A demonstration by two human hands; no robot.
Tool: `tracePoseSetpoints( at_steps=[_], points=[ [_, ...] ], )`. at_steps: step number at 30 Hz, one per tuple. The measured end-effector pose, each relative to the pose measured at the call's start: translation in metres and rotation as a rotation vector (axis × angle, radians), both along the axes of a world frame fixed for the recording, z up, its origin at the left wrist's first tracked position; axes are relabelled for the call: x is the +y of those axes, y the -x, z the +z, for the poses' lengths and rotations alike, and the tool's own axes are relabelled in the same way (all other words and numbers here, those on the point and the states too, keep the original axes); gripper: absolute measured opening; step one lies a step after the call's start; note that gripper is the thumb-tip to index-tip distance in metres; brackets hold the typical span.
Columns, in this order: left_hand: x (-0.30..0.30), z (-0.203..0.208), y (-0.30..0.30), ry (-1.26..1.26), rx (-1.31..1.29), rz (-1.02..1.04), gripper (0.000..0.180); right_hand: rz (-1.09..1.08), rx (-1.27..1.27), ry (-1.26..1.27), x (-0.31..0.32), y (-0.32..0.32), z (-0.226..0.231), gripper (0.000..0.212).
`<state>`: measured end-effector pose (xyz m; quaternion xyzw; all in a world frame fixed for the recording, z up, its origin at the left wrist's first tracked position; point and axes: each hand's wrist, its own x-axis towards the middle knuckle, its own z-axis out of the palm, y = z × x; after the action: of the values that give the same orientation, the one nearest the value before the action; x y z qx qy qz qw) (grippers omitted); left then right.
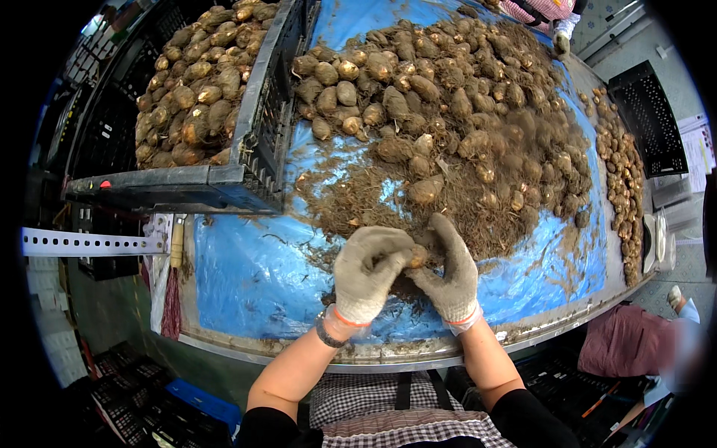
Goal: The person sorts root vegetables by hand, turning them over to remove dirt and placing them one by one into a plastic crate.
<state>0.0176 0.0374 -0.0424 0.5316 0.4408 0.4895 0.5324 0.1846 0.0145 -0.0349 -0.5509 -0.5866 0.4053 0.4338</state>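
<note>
Blue sheet (254,276) below tuber (418,257), long axis unclear, end rightward from pinching left hand (367,270); right hand (454,275) half-curled.

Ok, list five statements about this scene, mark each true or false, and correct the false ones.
1. The left hand and the right hand both wear gloves. True.
2. The plastic sheet under the tuber pile is red. False: it is blue.
3. The black crate left of the pile has tubers in it. True.
4. The dark wristband is on the right wrist. False: it is on the left wrist.
5. A small tuber is at the left hand's fingertips. True.
</note>
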Motion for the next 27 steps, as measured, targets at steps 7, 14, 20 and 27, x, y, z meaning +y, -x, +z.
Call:
tracePoseSetpoints(
  at_steps=[7,14,20,27],
  points=[
    [0.006,0.014,-0.009,-0.306,0.157,0.012,0.025,-0.020,0.093,0.002,-0.001,0.002,0.003,0.079],
    [0.008,0.016,0.000,-0.092,0.137,0.078,0.009,0.061,0.099,0.059,0.000,0.005,0.005,0.076],
    [0.007,-0.007,0.012,-0.243,0.263,0.114,0.011,-0.153,0.312,0.414,0.014,-0.036,0.039,0.047],
    [0.008,-0.002,-0.010,-0.430,0.325,0.180,0.020,-0.259,1.283,-0.188,0.020,-0.207,0.040,0.055]
  ],
)
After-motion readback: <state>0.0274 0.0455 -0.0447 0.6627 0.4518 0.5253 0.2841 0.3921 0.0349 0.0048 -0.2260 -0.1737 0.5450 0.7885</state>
